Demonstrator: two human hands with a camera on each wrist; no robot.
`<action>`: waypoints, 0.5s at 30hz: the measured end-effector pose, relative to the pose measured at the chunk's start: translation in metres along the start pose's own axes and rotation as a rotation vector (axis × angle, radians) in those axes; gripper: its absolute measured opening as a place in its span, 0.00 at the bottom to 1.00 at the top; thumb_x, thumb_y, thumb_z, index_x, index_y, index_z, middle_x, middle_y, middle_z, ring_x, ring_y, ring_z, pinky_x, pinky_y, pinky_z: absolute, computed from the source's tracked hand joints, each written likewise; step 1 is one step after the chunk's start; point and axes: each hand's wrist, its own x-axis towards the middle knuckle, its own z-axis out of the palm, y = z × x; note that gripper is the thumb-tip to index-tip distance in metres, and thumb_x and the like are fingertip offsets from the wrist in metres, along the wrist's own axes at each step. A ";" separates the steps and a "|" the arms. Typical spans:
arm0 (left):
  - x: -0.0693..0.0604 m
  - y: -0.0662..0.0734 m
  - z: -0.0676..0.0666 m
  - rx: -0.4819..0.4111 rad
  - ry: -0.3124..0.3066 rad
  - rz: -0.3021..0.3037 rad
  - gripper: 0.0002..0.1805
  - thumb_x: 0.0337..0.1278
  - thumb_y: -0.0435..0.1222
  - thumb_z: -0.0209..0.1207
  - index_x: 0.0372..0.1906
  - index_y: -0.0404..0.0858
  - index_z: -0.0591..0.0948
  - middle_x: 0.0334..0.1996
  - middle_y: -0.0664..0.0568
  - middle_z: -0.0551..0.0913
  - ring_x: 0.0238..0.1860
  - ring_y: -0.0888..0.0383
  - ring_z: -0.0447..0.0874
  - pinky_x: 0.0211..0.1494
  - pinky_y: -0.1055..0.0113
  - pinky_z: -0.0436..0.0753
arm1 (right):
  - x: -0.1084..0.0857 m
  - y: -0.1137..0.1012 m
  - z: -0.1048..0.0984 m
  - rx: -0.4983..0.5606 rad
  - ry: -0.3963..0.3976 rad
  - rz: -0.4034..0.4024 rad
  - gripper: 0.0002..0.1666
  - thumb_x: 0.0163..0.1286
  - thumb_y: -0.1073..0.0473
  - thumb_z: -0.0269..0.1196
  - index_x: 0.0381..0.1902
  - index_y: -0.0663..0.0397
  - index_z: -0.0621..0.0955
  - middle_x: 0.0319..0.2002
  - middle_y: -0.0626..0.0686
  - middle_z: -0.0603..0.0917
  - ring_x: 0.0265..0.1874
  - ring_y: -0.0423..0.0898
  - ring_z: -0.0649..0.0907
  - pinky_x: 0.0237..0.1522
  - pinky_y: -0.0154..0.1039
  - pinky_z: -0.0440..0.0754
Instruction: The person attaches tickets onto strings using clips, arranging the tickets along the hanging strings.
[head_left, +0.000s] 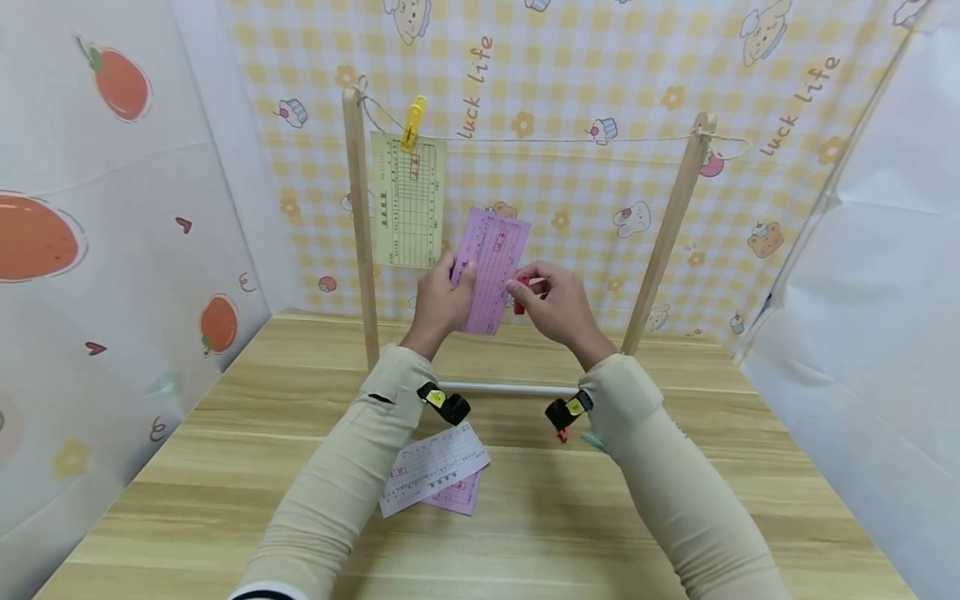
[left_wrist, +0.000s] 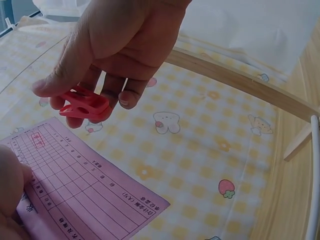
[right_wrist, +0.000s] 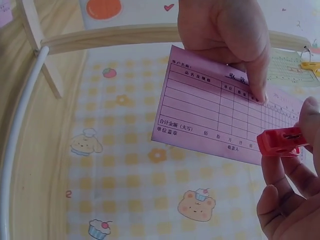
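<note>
My left hand [head_left: 442, 300] pinches a pink receipt slip [head_left: 495, 267] by its left edge, thumb on the printed face, holding it raised below the string. Just right of the slip, my right hand [head_left: 557, 302] holds a red clothespin [head_left: 521, 293] between thumb and fingers. In the left wrist view the red clothespin [left_wrist: 85, 104] is apart from the slip [left_wrist: 80, 185]. A yellow-green slip [head_left: 408, 204] hangs from the string [head_left: 540, 139] at the left, under a yellow clothespin [head_left: 413, 123].
Two wooden posts [head_left: 360, 225] [head_left: 667, 242] carry the string, with a white rod [head_left: 517, 388] low between them. A white slip [head_left: 435, 468] overlaps a pink one [head_left: 459, 495] on the table [head_left: 570, 533]. Near the right wrist lie a small red clip [head_left: 562, 434] and a teal one [head_left: 592, 440].
</note>
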 end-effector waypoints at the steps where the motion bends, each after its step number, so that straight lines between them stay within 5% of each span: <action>1: 0.001 0.001 0.000 -0.006 0.002 0.001 0.16 0.72 0.42 0.49 0.53 0.34 0.75 0.40 0.41 0.83 0.39 0.46 0.84 0.40 0.55 0.82 | 0.001 0.000 -0.001 -0.001 0.004 -0.004 0.09 0.68 0.59 0.64 0.35 0.61 0.82 0.22 0.54 0.83 0.20 0.45 0.80 0.19 0.35 0.72; 15: 0.009 0.019 -0.003 -0.039 0.032 0.008 0.17 0.75 0.44 0.46 0.48 0.33 0.75 0.38 0.43 0.81 0.37 0.48 0.82 0.39 0.57 0.81 | 0.018 -0.012 -0.010 -0.007 0.037 -0.079 0.12 0.72 0.60 0.59 0.33 0.66 0.81 0.21 0.57 0.82 0.21 0.46 0.80 0.19 0.32 0.69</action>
